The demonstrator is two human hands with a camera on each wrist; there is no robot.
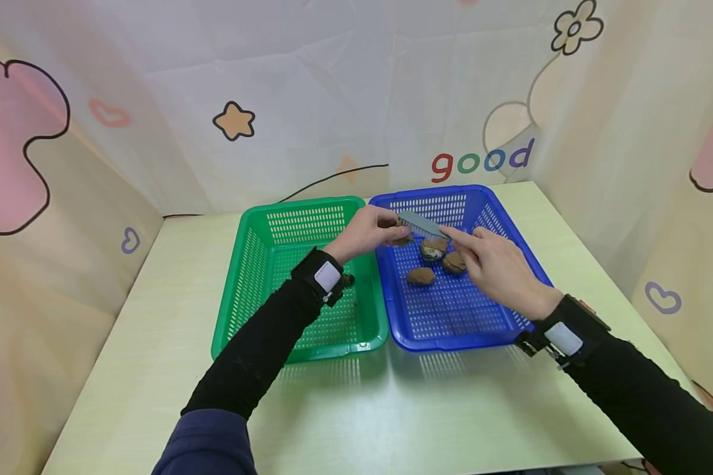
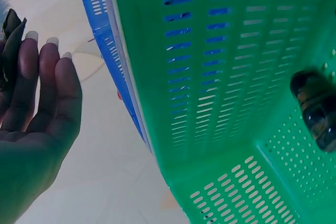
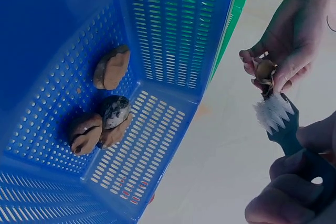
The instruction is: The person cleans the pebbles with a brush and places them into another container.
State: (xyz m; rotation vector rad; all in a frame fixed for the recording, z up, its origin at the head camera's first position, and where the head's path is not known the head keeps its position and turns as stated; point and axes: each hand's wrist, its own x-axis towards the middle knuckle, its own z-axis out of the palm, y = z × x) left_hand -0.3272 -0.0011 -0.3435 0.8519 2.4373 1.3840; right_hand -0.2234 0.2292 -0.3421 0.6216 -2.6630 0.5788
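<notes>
In the right wrist view, my left hand (image 3: 294, 38) pinches a small brownish shell-like object (image 3: 264, 70) between thumb and fingers. My right hand (image 3: 291, 182) grips the handle of a dark brush (image 3: 287, 132), whose white bristles (image 3: 273, 113) touch or nearly touch that object. From the head view, my left hand (image 1: 365, 232) is above the inner rims of the two baskets, and my right hand (image 1: 502, 267) is over the blue basket (image 1: 445, 343). Several mud-coated lumps (image 1: 420, 276) lie in the blue basket.
The green basket (image 1: 333, 353) stands left of the blue one, their rims close together. Inside it is a dark, shiny lump (image 2: 315, 111). Both baskets are on a pale table (image 1: 344, 422), with a printed curtain (image 1: 309, 112) behind and at the sides.
</notes>
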